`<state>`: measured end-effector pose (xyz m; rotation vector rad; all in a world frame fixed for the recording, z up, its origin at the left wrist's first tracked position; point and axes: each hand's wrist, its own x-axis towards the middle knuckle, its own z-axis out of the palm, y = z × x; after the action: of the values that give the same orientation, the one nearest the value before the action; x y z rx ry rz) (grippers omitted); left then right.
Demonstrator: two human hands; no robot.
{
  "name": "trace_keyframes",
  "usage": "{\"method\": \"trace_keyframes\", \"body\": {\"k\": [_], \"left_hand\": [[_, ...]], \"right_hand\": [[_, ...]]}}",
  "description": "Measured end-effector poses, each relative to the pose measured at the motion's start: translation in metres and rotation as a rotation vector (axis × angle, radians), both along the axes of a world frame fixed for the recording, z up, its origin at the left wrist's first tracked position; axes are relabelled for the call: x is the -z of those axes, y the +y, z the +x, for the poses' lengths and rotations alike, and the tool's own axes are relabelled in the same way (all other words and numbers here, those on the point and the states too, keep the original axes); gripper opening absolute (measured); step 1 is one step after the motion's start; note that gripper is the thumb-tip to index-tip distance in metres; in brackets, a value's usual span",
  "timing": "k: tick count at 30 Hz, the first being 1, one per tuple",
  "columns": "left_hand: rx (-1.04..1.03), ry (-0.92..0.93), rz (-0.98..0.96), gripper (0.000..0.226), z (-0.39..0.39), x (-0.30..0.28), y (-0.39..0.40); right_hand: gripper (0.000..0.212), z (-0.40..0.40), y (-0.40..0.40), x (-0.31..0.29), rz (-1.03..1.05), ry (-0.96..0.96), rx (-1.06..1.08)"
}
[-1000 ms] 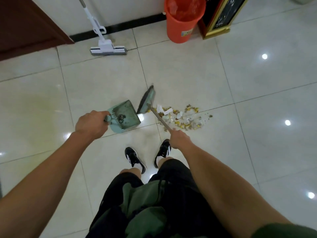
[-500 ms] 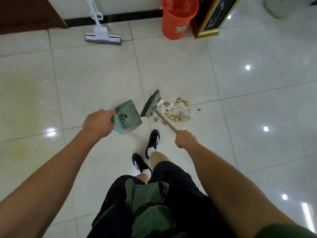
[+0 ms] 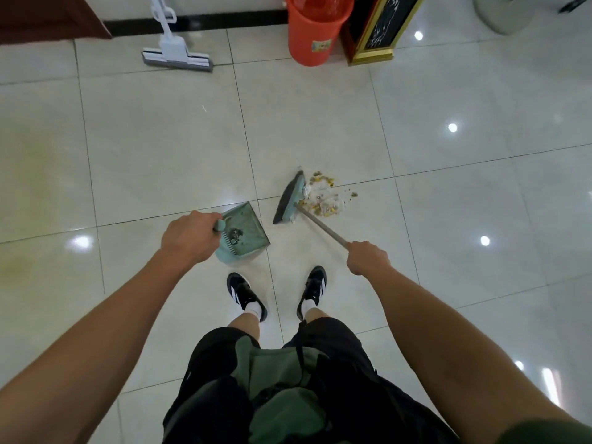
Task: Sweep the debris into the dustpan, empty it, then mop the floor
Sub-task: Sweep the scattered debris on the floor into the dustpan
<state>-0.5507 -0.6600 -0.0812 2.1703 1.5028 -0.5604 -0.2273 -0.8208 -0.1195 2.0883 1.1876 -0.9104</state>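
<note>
A pile of debris [image 3: 326, 197], yellow bits and white scraps, lies on the pale tiled floor ahead of my feet. A teal broom head [image 3: 290, 200] stands just left of the pile, touching its edge. My right hand [image 3: 368, 257] grips the broom's grey handle. A teal dustpan [image 3: 245, 232] sits left of the broom with a gap between them, its mouth facing away from me, a little dark dirt inside. My left hand [image 3: 189, 237] is closed on the dustpan's handle. A white sponge mop [image 3: 177, 56] leans at the far wall.
An orange bucket [image 3: 312, 30] stands at the far wall, right of the mop. A gold-framed black board [image 3: 374, 30] stands beside it. A dark wooden panel [image 3: 48, 14] fills the top left corner. My two black shoes [image 3: 246, 296] stand below the dustpan.
The view has tilted and I have stepped, so my feet now stand side by side. The broom head has shifted right, away from the dustpan, against the pile. Both hands keep their holds.
</note>
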Motion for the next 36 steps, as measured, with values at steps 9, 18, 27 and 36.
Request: {"method": "trace_keyframes", "body": {"k": [9,18,27,36], "left_hand": [[-0.052,0.026,0.007,0.012,0.079,-0.008,-0.039],[-0.091,0.060,0.019,0.016,0.113,-0.010,-0.063],[-0.089,0.062,0.034,0.015,0.121,-0.007,-0.067],[-0.130,0.029,0.003,0.007,0.124,-0.004,-0.050]], "right_hand": [[0.045,0.090,-0.061,0.008,0.087,0.078,0.028],[0.030,0.121,-0.071,0.016,0.111,0.513,0.709],[0.024,0.147,-0.036,0.033,0.269,0.238,0.472],[0.036,0.166,-0.012,0.036,0.218,0.169,0.478]]}}
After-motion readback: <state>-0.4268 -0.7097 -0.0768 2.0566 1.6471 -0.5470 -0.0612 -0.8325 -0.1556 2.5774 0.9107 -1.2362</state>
